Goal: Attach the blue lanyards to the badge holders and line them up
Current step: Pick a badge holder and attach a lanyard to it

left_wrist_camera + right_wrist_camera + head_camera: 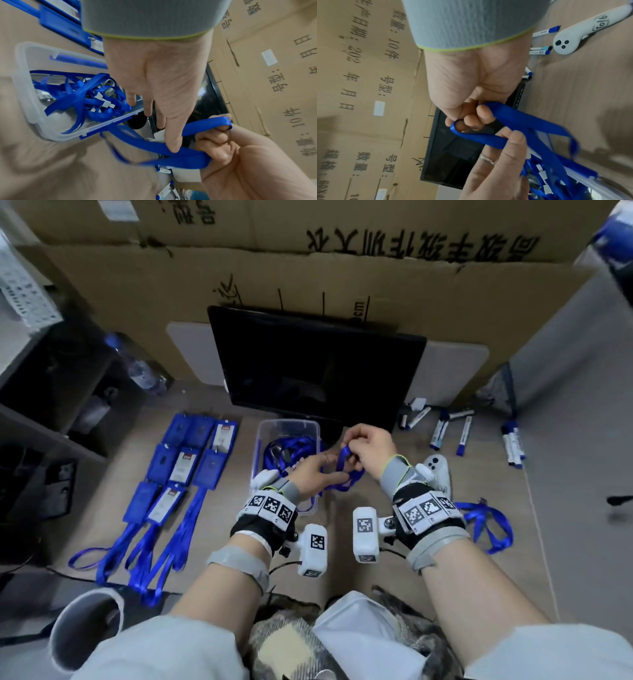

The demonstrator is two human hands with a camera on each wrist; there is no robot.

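A blue lanyard (345,454) hangs between both hands just right of a clear plastic box (291,423). My right hand (363,445) grips its folded loop end in curled fingers (471,119). My left hand (325,467) pinches the same lanyard (202,125) lower down between thumb (173,143) and fingers. More loose blue lanyards (77,94) lie tangled in the box. Several blue badge holders (191,463) lie in rows on the left of the table, their attached lanyards (147,553) trailing toward me.
A black monitor (315,371) stands right behind the box. Several markers (462,433) and a white controller (438,470) lie to the right, with another blue lanyard (486,522) near my right wrist. Cardboard boxes (342,275) form the back wall. A water bottle (140,368) stands far left.
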